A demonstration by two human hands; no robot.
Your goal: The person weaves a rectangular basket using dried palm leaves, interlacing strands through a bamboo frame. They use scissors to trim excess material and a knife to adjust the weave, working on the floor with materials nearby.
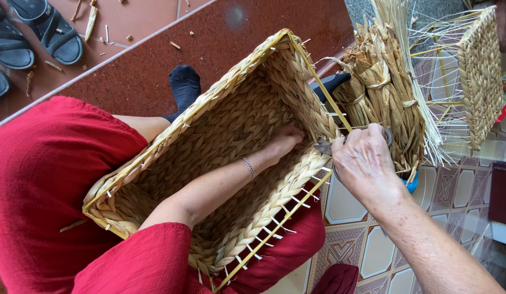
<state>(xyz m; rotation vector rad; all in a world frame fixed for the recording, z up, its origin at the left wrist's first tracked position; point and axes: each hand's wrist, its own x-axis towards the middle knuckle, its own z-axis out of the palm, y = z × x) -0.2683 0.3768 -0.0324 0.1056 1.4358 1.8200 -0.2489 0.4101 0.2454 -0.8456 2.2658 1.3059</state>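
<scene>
Resting across the person's lap, a woven basket (220, 136) lies tilted with its open side up, its yellow frame rods showing along the rim. The left hand (285, 142) reaches deep inside it, fingers (294, 134) curled and pressed against the inner wall near the far corner; whether they grip anything I cannot tell. A thin bracelet (249, 167) circles that wrist. The right hand (364, 158) sits just outside the rim, fingers closed around a pair of scissors (325, 146) whose dark tip touches the woven edge. Beside it stand bundles of dried straw (381, 87), and beyond them a second, half-woven basket (479, 76). Sandals (32, 30) lie on the red floor (155, 60), well apart.
</scene>
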